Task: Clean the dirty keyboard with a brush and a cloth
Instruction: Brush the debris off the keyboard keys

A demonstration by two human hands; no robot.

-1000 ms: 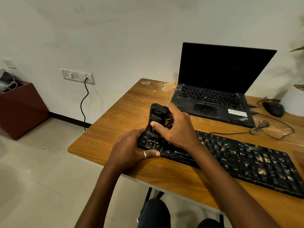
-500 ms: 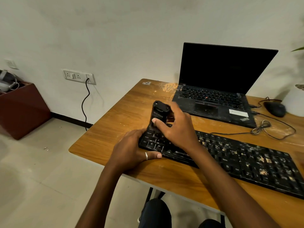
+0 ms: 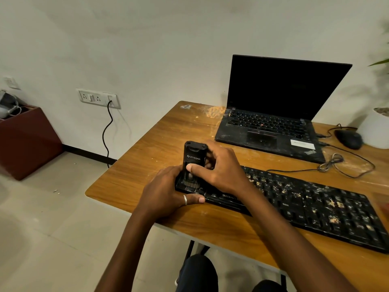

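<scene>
The left end of the crumb-strewn keyboard (image 3: 305,205) is gripped by the left hand (image 3: 166,192). Beside it, the black brush (image 3: 193,159) is held upright in the curled right hand (image 3: 219,167), bristles on the leftmost keys. The keyboard is laid on a wooden table (image 3: 147,161); a laptop (image 3: 273,114) is set behind it.

Matt black plastic keyboard (image 3: 305,207), glossy wood-grain table (image 3: 147,157), matt plastic brush (image 3: 194,159)

office: desk (image 3: 147,165), laptop (image 3: 273,127), wall sockets (image 3: 97,98)

2 hands (image 3: 164,192) (image 3: 219,167), 1 kbd (image 3: 315,207), 1 brush (image 3: 194,157), 1 laptop (image 3: 273,127).
</scene>
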